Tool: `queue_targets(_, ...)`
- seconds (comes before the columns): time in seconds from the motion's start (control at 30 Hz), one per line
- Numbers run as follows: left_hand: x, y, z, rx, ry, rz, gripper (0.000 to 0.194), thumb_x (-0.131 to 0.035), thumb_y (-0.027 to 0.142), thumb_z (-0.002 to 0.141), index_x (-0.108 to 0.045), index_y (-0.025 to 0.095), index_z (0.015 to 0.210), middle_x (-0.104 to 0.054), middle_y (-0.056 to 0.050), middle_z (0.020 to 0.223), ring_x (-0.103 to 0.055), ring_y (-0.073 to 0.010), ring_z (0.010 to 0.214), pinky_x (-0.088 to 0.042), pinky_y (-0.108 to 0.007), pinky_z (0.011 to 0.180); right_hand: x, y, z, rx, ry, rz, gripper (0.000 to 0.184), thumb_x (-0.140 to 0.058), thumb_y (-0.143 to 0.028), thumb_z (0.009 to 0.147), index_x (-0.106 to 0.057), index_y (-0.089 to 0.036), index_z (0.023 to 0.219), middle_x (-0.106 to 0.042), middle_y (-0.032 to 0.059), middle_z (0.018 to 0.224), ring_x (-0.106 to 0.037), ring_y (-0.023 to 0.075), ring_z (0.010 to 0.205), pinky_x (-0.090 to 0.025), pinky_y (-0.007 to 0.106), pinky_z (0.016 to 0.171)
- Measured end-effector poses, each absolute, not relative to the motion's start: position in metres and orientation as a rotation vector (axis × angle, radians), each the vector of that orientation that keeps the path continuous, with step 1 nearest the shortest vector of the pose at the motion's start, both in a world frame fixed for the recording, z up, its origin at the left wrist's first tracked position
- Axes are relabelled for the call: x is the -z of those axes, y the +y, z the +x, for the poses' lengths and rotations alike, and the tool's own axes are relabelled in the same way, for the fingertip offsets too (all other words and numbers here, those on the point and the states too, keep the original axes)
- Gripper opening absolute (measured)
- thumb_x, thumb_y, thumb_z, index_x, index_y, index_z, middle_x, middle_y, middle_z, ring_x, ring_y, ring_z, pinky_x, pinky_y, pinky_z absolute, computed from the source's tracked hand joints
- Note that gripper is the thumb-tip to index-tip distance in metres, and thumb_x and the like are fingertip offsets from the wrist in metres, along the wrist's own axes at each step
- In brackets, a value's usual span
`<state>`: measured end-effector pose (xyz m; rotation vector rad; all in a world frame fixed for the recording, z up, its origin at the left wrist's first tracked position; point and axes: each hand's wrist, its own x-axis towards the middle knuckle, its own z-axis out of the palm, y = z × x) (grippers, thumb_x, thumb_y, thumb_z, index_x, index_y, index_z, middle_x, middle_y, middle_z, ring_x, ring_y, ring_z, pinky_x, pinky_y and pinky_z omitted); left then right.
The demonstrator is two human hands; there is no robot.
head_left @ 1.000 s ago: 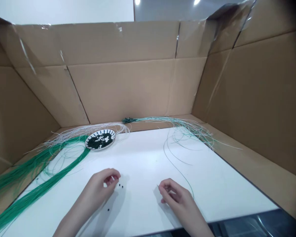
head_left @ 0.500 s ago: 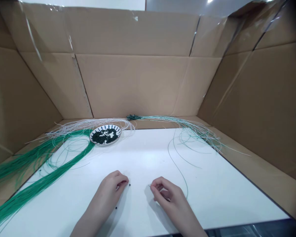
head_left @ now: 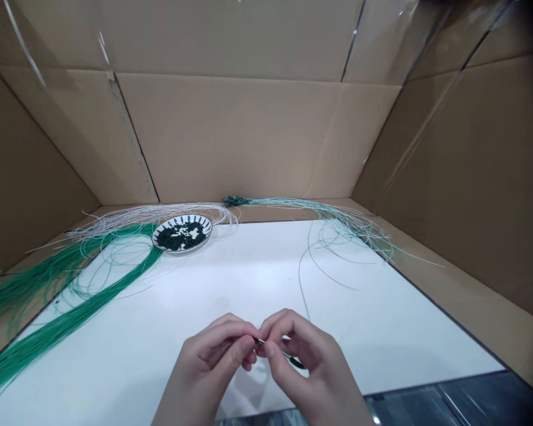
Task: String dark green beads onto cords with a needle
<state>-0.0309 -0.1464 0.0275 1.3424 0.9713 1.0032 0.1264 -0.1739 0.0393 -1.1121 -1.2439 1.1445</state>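
Note:
My left hand (head_left: 217, 358) and my right hand (head_left: 311, 358) meet fingertip to fingertip above the near part of the white board (head_left: 231, 284). Between my left thumb and index finger is a tiny black bead (head_left: 256, 341), partly hidden. My right thumb and index finger pinch a thin strand whose pale tip points at the bead. A dark stretch (head_left: 297, 362) shows inside my right palm; whether it is strung beads I cannot tell. A thin green strand (head_left: 302, 296) runs from behind my right hand toward the back.
A striped-rim plate (head_left: 209, 229) with small dark pieces (head_left: 173, 238) stands at the back left. Green strand bundles (head_left: 98, 305) and white strands (head_left: 155, 212) lie around it. Another pale green bundle (head_left: 293, 203) with a dark end lies at the back right. Cardboard walls (head_left: 231, 136) enclose the board.
Both hands have come together from apart. My left hand has picked up a bead and moved right to my right hand's strand. The view has tilted down a little.

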Motion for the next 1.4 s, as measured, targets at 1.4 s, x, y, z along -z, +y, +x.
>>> queue_targets(1.4,-0.042,-0.157,-0.023,-1.068,1.016,1.417,0.018,-0.075,0.042,0.081,-0.082,0.026,0.077,-0.067,-0.004,0.073,-0.060,-0.0183,0.065,-0.056,-0.027,0.066,-0.051,-0.179,0.131,-1.346,-1.056,-1.021,0.028,-0.076,-0.038,0.078,-0.056,-0.021,0.068,-0.059,-0.0005,0.078,-0.058,0.0135,0.066,-0.053,0.027,0.072)
